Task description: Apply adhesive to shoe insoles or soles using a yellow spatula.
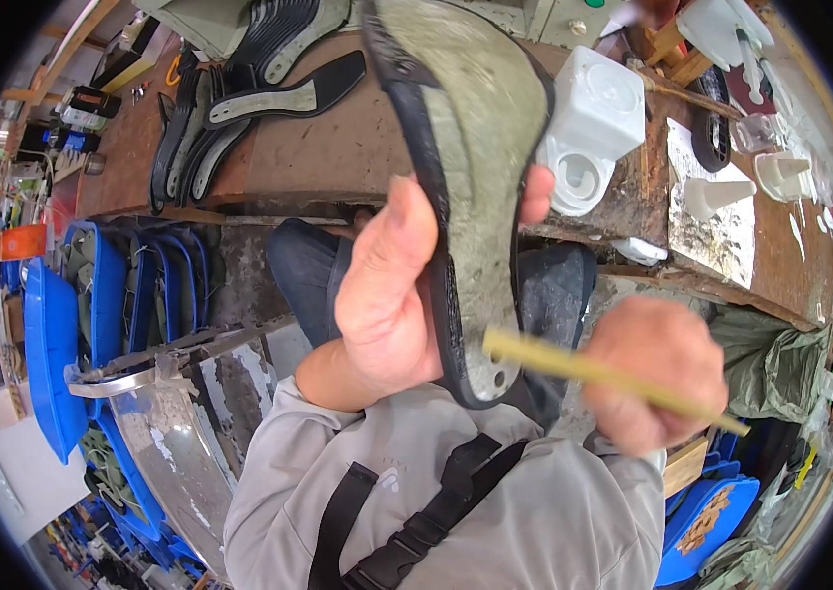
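A long shoe sole [476, 138] is in my left hand [382, 295], its grey-green inner face turned up and its black rim showing. My thumb lies along the sole's left edge, and fingertips show at its right edge. The heel end, with small holes, points toward me; the toe end runs past the top of the view. My right hand [657, 379] is closed around a thin yellowish stick [584, 369], blurred by motion. One end of the stick is over the heel area; I cannot tell whether it touches.
More soles [264, 101] lie piled on the brown workbench [338, 162] at the far left. A white plastic container [598, 103] stands right of the held sole, with white cones [718, 197] on stained paper beyond. Blue bins [48, 344] stand at left.
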The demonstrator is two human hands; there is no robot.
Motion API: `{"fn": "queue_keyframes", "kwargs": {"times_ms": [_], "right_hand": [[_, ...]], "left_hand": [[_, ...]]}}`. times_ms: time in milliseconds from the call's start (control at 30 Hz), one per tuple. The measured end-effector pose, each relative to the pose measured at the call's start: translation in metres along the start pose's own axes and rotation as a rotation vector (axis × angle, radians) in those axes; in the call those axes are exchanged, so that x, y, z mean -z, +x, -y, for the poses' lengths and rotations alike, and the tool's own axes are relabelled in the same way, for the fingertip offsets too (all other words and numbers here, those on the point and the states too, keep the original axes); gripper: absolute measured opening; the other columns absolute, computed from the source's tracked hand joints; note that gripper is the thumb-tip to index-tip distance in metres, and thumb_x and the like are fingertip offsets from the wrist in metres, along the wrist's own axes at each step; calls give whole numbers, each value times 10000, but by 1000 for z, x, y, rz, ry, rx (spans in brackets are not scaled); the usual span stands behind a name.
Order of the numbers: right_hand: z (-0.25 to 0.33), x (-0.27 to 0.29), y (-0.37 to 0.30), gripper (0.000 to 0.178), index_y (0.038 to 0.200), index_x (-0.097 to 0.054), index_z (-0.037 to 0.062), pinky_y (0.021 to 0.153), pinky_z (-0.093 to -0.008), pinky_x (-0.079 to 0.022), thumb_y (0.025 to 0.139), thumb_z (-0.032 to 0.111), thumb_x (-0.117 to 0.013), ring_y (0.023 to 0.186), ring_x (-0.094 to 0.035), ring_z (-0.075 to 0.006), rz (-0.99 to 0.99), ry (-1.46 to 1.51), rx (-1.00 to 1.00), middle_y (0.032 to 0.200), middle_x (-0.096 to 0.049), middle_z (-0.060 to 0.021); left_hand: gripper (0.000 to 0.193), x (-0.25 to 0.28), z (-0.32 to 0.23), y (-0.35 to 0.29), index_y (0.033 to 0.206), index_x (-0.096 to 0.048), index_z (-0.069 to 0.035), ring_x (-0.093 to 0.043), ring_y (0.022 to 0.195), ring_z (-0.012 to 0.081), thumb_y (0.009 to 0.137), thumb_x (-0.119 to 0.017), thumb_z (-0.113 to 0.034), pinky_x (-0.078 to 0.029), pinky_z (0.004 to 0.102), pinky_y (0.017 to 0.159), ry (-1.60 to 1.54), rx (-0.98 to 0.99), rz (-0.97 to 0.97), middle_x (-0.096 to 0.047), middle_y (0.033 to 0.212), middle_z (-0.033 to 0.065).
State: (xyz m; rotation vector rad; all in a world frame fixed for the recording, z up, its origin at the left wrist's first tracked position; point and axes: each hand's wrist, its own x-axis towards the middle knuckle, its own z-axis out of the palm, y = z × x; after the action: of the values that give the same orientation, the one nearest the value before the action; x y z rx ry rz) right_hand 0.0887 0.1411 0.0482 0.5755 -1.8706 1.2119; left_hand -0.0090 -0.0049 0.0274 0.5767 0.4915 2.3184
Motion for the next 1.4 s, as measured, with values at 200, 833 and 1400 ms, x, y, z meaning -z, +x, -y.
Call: {"fn": "queue_keyframes", "kwargs": {"times_ms": [200, 833, 1400], "right_hand": [[21, -9, -15, 156, 809, -651, -28, 450, -245, -434, 686, 39, -719, 501, -558, -157, 194, -81, 165, 705, -634, -114], [3, 31, 15, 227, 861, -646, 17, 465, -257, -449, 767, 199, -743, 583, -585, -176, 315, 209, 128, 811, -621, -93], [15, 30, 3, 160, 762, -679, -11, 384, -230, -313, 638, 90, -697, 437, -462, -135, 369, 68, 173, 669, -609, -89]], "left_hand": [[592, 8, 5, 4, 1401, -306, 14, -480, 1201, 374, 999, -279, -420, -378, 425, 1045, -67, -157, -34, -408, 1314, 343], [554, 1, -12, 8, 1367, -323, 66, -458, 1193, 458, 1006, -286, -353, -386, 485, 1042, -141, 142, -172, -348, 1315, 402], [573, 1, -8, 16, 1381, -290, 69, -465, 1189, 451, 1005, -286, -364, -389, 480, 1040, -397, 74, -133, -362, 1307, 396]]}}
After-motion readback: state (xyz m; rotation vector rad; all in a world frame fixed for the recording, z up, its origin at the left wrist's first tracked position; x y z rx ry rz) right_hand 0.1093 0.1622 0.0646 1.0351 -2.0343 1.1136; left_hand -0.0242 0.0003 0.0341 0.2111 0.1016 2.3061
